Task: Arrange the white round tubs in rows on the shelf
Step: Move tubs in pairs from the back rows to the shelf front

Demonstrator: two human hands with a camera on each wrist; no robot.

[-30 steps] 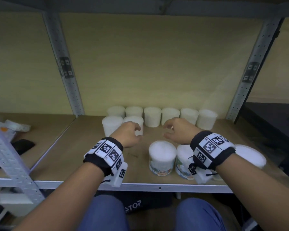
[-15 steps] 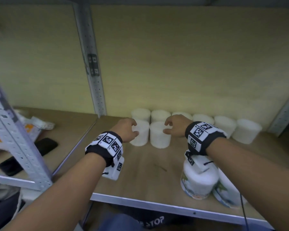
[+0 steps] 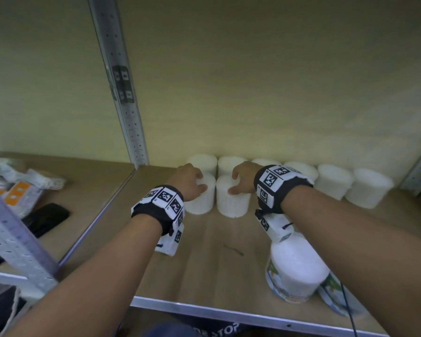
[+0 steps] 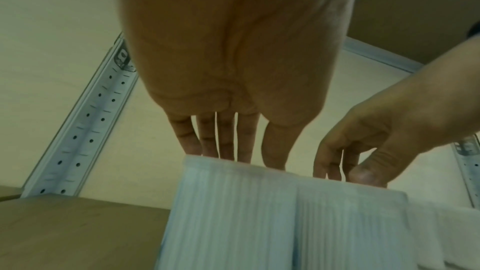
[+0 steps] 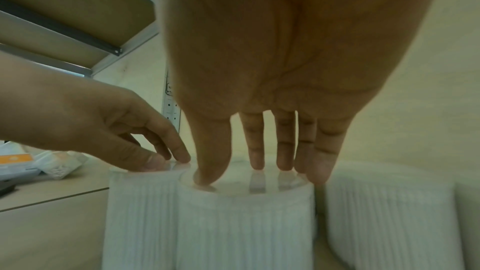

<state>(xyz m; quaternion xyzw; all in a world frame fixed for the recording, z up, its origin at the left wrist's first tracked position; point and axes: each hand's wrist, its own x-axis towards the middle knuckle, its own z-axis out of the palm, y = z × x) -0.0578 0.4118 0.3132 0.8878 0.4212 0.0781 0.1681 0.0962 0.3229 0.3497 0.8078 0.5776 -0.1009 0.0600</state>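
Observation:
Several white ribbed tubs (image 3: 334, 181) stand in a row against the back wall of the shelf (image 3: 216, 263). Two more sit side by side just in front of that row's left end. My left hand (image 3: 192, 182) rests its straight fingers on the lid of the left front tub (image 3: 202, 203), which the left wrist view shows as the ribbed tub (image 4: 228, 213) under the left hand (image 4: 233, 157). My right hand (image 3: 243, 177) touches the lid of the right front tub (image 3: 232, 203). In the right wrist view the right hand (image 5: 259, 167) has thumb and fingertips on that tub (image 5: 244, 223).
Two labelled tubs (image 3: 297, 271) stand near the shelf's front edge at the right, under my right forearm. A perforated metal upright (image 3: 122, 93) rises at the left. Beyond it, the neighbouring shelf holds a black phone (image 3: 46, 217) and white and orange packets (image 3: 22, 188).
Both hands reached further in and settled onto the lids of the two front tubs. The head view swung left, so the labelled tubs now sit at the lower right.

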